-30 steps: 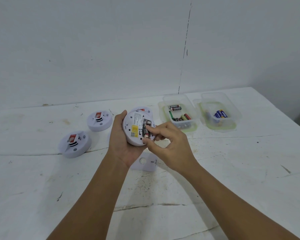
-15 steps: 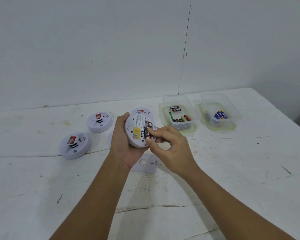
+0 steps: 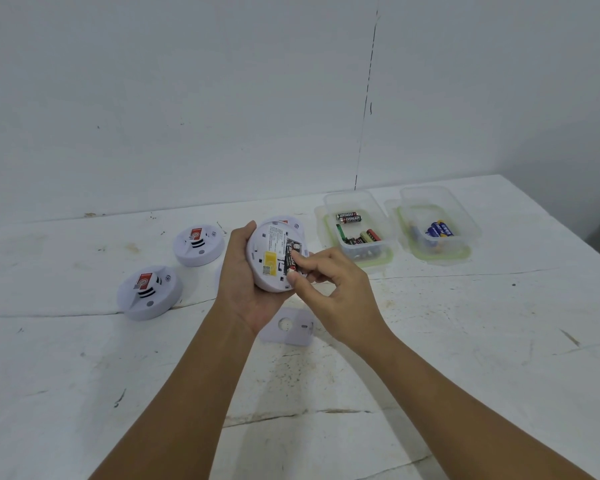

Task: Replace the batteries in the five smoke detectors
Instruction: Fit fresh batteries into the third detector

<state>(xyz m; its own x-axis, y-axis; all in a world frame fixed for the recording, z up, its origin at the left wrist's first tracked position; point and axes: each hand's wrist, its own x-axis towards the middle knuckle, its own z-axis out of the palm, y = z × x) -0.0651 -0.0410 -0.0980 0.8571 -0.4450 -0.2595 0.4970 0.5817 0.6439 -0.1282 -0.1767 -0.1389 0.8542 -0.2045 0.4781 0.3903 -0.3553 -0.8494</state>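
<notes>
My left hand [image 3: 245, 282] holds a white smoke detector [image 3: 269, 258] upside down above the table, its back with a yellow label turned toward me. A black battery [image 3: 289, 261] lies in its open compartment. My right hand [image 3: 333, 289] pinches that battery with thumb and index fingertip. The detached battery cover [image 3: 287, 326] lies flat on the table just below both hands. Two more detectors [image 3: 149, 292] [image 3: 197, 245] sit face up at the left. Another detector [image 3: 284, 221] peeks out behind the held one.
A clear plastic box [image 3: 378, 233] holds several black, green and red batteries at the back right. Beside it a second clear box [image 3: 465, 220] holds blue batteries. The white table [image 3: 430, 341] has cracks and stains; a white wall runs behind it.
The held detector has tilted slightly and my right thumb and finger have shifted down along the battery in the compartment. Everything on the table stays put.
</notes>
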